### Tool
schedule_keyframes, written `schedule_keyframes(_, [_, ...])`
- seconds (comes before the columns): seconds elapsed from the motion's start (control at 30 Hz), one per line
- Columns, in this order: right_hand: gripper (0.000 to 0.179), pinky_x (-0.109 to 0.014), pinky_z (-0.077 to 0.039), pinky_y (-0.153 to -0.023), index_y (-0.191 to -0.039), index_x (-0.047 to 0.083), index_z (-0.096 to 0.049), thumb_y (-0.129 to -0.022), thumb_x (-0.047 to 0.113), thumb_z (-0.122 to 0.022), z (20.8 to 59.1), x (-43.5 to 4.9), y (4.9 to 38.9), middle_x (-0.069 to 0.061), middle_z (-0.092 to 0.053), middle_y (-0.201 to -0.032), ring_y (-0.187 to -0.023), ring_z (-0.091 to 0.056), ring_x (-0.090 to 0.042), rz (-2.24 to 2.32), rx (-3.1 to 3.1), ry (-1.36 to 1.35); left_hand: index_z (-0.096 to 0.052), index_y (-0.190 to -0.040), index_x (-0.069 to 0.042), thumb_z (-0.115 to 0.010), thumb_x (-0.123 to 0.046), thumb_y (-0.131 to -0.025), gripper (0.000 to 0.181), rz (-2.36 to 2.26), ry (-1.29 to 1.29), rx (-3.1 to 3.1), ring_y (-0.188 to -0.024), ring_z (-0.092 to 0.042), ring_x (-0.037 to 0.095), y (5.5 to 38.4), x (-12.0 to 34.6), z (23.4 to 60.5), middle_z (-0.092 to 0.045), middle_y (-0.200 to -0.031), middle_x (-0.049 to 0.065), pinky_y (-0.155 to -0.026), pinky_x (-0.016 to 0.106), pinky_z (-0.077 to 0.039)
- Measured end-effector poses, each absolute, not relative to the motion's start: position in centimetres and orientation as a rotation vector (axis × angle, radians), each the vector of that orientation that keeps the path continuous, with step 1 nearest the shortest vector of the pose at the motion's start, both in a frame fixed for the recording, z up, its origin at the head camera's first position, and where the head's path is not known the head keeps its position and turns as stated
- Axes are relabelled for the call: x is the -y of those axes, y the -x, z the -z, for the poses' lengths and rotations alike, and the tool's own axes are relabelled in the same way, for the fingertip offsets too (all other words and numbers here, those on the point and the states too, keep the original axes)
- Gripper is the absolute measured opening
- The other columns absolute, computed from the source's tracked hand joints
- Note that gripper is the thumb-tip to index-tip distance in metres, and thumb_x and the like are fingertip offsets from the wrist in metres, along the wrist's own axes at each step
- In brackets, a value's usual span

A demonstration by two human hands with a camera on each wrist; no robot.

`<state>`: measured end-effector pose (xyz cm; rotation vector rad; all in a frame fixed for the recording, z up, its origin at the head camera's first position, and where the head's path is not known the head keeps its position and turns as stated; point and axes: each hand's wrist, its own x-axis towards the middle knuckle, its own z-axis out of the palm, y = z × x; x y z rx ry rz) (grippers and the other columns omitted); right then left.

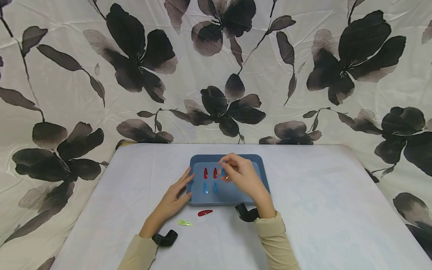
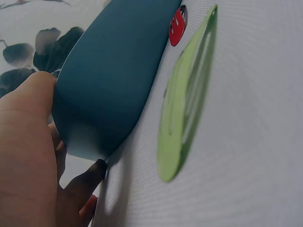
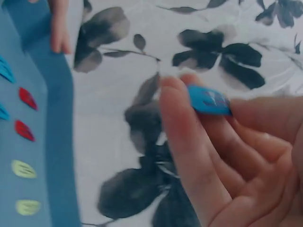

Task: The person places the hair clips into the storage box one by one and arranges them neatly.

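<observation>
Above a blue tray (image 1: 233,199), my right hand (image 1: 244,178) pinches a blue snap hair clip (image 3: 208,100) between thumb and fingertips. My left hand (image 1: 173,198) rests against the tray's left edge with its fingers spread along the rim. Inside the tray, two red hair clips (image 1: 206,173) lie side by side, and two blue hair clips (image 1: 205,188) lie in a row nearer to me. The right wrist view also shows two yellow-green hair clips (image 3: 23,169) in the tray, hidden behind my right hand in the head view.
On the white table (image 1: 320,210), in front of the tray, lie a loose red hair clip (image 1: 205,213) and a loose green hair clip (image 1: 185,222). A floral cloth (image 1: 216,67) hangs behind the table. Each wrist wears a black camera mount (image 1: 165,238).
</observation>
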<state>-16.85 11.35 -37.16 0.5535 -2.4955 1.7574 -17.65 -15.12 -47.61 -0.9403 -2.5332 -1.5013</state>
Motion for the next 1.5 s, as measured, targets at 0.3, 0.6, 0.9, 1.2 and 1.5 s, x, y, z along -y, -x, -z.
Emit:
schedule_keyframes(0.3, [0.026,-0.034,-0.06,-0.064,-0.122,-0.002,-0.065,-0.1,0.002,-0.053,40.7,-11.9,18.6,-0.023,-0.067,-0.086,-0.065,-0.069,-0.027,-2.032,2.37,-0.214,-0.042,-0.146,0.006,-0.061,0.009,-0.089,0.061,1.502,0.945,2.535,-0.145,-0.025,0.043,17.6,15.1,47.6,-0.024,-0.158,0.027,-0.111,0.016,-0.02])
schedule_keyframes(0.6, [0.033,-0.039,-0.06,-0.067,-0.127,-0.011,-0.061,-0.094,-0.006,-0.057,44.0,-12.2,19.6,-0.025,-0.063,-0.091,-0.064,-0.07,-0.023,-2.078,2.523,-0.087,-0.042,-0.146,0.006,-0.061,0.009,-0.089,0.06,1.495,0.948,2.535,-0.144,-0.026,0.044,17.7,15.1,47.6,-0.024,-0.158,0.026,-0.111,0.016,-0.021])
schedule_keyframes(0.9, [0.021,-0.033,-0.059,-0.06,-0.11,-0.013,-0.065,-0.09,-0.007,-0.063,45.3,-11.8,19.6,-0.017,-0.064,-0.084,-0.057,-0.068,-0.019,-2.064,2.615,0.105,-0.042,-0.147,0.006,-0.06,0.009,-0.089,0.06,1.495,0.933,2.547,-0.145,-0.025,0.043,17.5,15.1,47.4,-0.024,-0.159,0.026,-0.111,0.017,-0.021])
schedule_keyframes(1.2, [0.008,-0.029,-0.058,-0.054,-0.093,-0.01,-0.066,-0.086,-0.009,-0.068,46.1,-11.3,19.4,-0.018,-0.068,-0.075,-0.051,-0.066,-0.016,-1.993,2.693,0.199,-0.041,-0.148,0.003,-0.061,0.006,-0.09,0.062,1.473,0.926,2.552,-0.147,-0.024,0.037,18.7,15.6,49.8,-0.022,-0.161,0.02,-0.111,0.016,-0.02])
schedule_keyframes(1.5, [0.007,-0.028,-0.057,-0.051,-0.084,-0.005,-0.064,-0.084,-0.008,-0.071,46.4,-10.6,19.4,-0.015,-0.068,-0.069,-0.049,-0.066,-0.015,-1.855,2.74,0.269,-0.04,-0.151,-0.003,-0.062,-0.002,-0.092,0.063,1.467,0.943,2.548,-0.148,-0.022,0.03,19.6,16.1,51.6,-0.02,-0.164,0.011,-0.113,0.021,-0.022])
